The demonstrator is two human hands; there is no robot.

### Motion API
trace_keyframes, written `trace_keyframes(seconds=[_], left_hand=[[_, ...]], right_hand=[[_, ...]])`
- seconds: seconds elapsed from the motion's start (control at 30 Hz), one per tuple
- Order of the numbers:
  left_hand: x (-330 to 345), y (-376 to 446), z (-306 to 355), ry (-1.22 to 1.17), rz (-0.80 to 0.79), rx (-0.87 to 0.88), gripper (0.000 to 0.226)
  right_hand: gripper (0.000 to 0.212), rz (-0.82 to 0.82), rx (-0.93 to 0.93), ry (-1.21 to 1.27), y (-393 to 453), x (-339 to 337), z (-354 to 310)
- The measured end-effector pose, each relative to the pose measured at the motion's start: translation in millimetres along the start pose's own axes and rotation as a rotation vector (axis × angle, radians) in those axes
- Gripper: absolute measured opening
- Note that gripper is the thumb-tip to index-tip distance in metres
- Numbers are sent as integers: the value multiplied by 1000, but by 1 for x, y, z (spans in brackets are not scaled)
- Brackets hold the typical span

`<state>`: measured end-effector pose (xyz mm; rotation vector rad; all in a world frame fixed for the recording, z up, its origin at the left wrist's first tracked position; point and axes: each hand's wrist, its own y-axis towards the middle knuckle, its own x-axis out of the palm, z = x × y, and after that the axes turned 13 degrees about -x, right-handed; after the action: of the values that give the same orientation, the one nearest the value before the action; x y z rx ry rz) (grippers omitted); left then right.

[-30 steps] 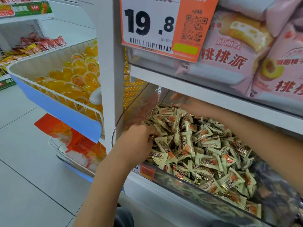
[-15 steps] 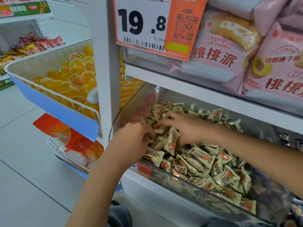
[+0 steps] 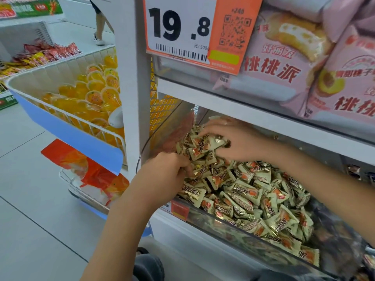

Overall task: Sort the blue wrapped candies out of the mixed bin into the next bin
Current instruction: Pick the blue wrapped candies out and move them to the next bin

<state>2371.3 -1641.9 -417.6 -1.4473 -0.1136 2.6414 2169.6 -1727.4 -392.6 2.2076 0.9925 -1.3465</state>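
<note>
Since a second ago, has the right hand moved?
Yes. The right hand has come forward from the back of the bin, under the shelf edge, onto the candies near the left hand.

**Camera placement: single head view**

One wide-angle camera, worn on the head, looks forward and down from close range at a shop shelf (image 3: 233,106). The clear bin (image 3: 253,238) fills the lower right, within arm's reach; the price tag (image 3: 182,27) sits at the top edge. At left the view runs down the aisle floor (image 3: 30,199). No second view overlaps.
</note>
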Motion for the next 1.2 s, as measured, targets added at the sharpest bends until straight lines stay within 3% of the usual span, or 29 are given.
trace_keyframes(seconds=[0.07,0.1,0.17,0.23,0.3,0.43,0.57,0.9,1.07,1.13,1.2], left_hand=[[-3,-2,-3,-10,23,-11,36],[-5,-4,-4,-27,32,-22,36],[-6,-8,-6,-63,39,-42,37],[-6,-9,-6,-66,31,-43,38],[-5,-10,-6,-63,13,-40,38],[-6,-15,-9,-57,-23,-29,39],[-7,-16,-12,-71,-55,-29,39],[-8,-15,-9,-13,-54,-23,37],[-8,-14,-5,1,-53,-30,36],[-8,-13,-5,3,-49,-33,36],[-7,-13,-7,-5,-46,-39,37]], right_hand=[[58,-120,-137,-194,8,15,-15],[69,-212,-159,-285,15,24,-16],[93,-384,-88,-453,32,37,-8],[103,-460,-47,-576,48,38,-3],[100,-446,-72,-589,54,34,-2],[58,-352,-196,-575,26,25,7],[39,-324,-190,-569,-16,18,12],[46,-409,14,-471,-58,-5,7],[38,-170,-25,-190,-19,-9,-20],[47,-88,-69,-237,4,1,-20],[60,-145,-136,-340,24,19,-15]])
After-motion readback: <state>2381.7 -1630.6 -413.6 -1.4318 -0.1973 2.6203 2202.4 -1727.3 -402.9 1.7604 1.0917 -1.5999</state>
